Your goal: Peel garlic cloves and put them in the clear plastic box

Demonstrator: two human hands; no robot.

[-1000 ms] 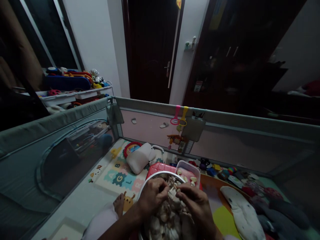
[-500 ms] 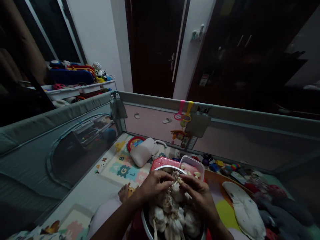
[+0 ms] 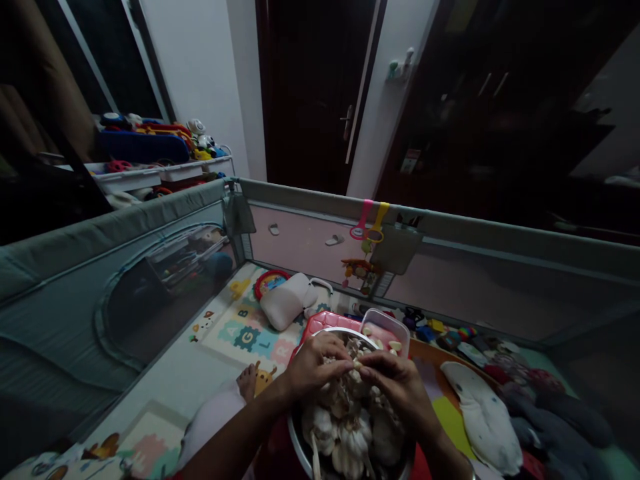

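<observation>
A round metal bowl [image 3: 298, 445] full of whole garlic bulbs [image 3: 345, 430] rests in my lap at the bottom of the view. Over it, my left hand [image 3: 315, 365] and my right hand [image 3: 395, 387] meet, fingers pinched together on a garlic clove [image 3: 356, 364] held between them. Just beyond the bowl stands a clear plastic tub [image 3: 387, 325] with a few peeled cloves inside, on a red tray [image 3: 320, 322].
I sit inside a grey fabric playpen [image 3: 150, 220] on an alphabet play mat [image 3: 250, 337]. A white cushion [image 3: 287, 307] lies ahead, small toys [image 3: 450, 337] and a white soft toy [image 3: 483, 413] at right. My bare foot [image 3: 248, 381] shows left of the bowl. A dark door [image 3: 310, 93] stands behind.
The view has tipped down a little, showing more of the bowl. Both hands stay together over the garlic, fingers working the same clove.
</observation>
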